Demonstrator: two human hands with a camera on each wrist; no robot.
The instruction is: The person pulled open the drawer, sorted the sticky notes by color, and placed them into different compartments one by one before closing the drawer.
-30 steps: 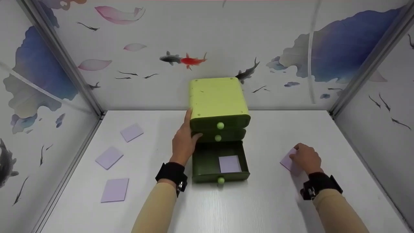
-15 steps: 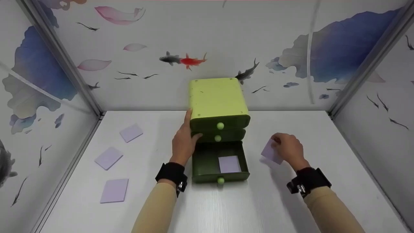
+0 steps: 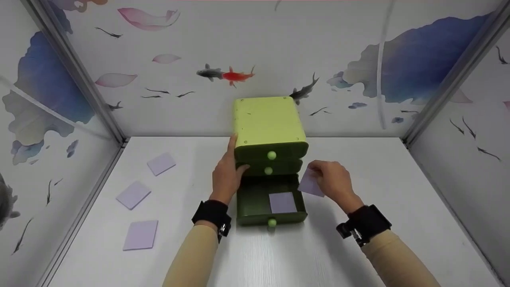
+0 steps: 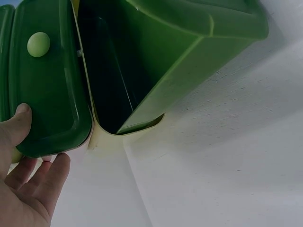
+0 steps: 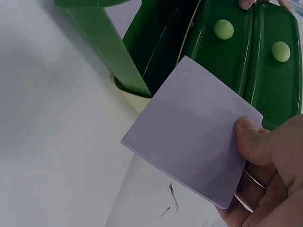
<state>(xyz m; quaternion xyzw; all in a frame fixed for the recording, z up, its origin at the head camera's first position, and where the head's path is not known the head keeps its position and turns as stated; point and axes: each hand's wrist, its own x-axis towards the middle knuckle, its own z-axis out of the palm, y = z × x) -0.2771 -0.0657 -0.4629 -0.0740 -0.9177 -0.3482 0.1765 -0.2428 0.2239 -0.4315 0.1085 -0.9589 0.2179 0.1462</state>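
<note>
A small green drawer cabinet (image 3: 267, 119) stands at the table's back, its bottom drawer (image 3: 255, 199) pulled out. One lilac sticky note pad (image 3: 283, 202) lies inside that drawer, toward its right. My left hand (image 3: 226, 179) holds the cabinet's left front edge, thumb on the middle drawer front (image 4: 52, 94) and fingers along the side. Between thumb and fingers, my right hand (image 3: 335, 180) pinches another lilac pad (image 5: 194, 132) by one edge. In the head view this pad overlaps the open drawer's right wall; its tilted face fills the middle of the right wrist view.
Three more lilac pads lie apart on the left of the white table (image 3: 191, 255): a far pad (image 3: 161, 164), a middle pad (image 3: 134, 195) and a near pad (image 3: 140, 235). Printed walls (image 3: 159, 115) enclose the table at the back and both sides.
My right hand has lifted the lilac pad off the table at right and carried it left to the drawer's side. My left hand has stayed on the cabinet.
</note>
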